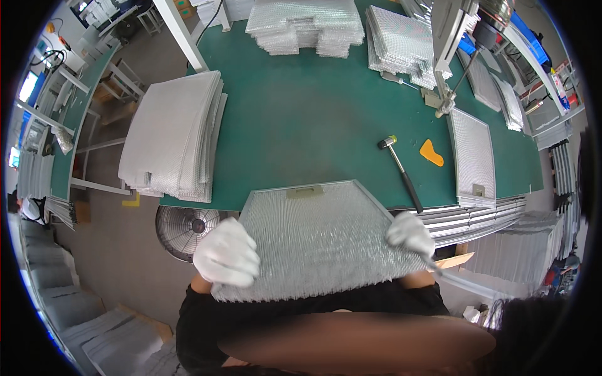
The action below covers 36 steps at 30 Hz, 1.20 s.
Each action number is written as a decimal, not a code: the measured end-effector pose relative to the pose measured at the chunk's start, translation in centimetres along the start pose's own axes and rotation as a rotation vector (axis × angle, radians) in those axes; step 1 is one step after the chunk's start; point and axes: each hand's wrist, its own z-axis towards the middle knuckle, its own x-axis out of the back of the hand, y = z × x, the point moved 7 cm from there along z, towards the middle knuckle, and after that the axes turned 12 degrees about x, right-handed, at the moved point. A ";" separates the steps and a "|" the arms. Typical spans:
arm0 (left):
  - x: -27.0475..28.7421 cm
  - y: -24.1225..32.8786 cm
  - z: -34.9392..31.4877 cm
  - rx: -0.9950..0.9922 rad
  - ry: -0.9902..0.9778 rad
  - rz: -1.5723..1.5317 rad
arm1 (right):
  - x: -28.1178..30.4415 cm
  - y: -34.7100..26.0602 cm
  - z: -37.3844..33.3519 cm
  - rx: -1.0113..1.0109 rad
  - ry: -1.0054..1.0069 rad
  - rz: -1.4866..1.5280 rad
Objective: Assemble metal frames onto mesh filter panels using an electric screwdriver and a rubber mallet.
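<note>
A silvery metal mesh filter panel [307,238] tilts up from my lap against the near edge of the green table. Thin metal framing runs along its far edge, where a small latch plate [304,192] sits; its near edge shows bare, ragged mesh. White-gloved, my left hand [227,252] is closed at the panel's left side. My right hand [411,234], also gloved, is closed at the right side. A thin grey strip [434,267] sticks out below the right hand, blurred; whether it belongs to the panel I cannot tell.
On the green table [295,119] lie a hammer [403,175], an orange scraper [431,153] and a framed filter panel [475,156]. Mesh sheets [172,131] are stacked at the left, more at the back. An upright machine [451,56] stands far right. A fan [188,230] is below left.
</note>
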 end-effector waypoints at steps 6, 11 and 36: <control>5.3 -3.1 -2.1 0.438 0.865 0.607 | -3.7 6.8 -2.6 -0.377 0.340 -0.886; 6.7 -3.7 -2.4 0.398 0.923 0.486 | -6.1 10.1 -6.5 -0.585 0.137 -1.071; 1.2 -12.6 -14.6 1.359 -0.140 1.056 | -5.2 7.5 -16.9 -0.162 0.979 -0.324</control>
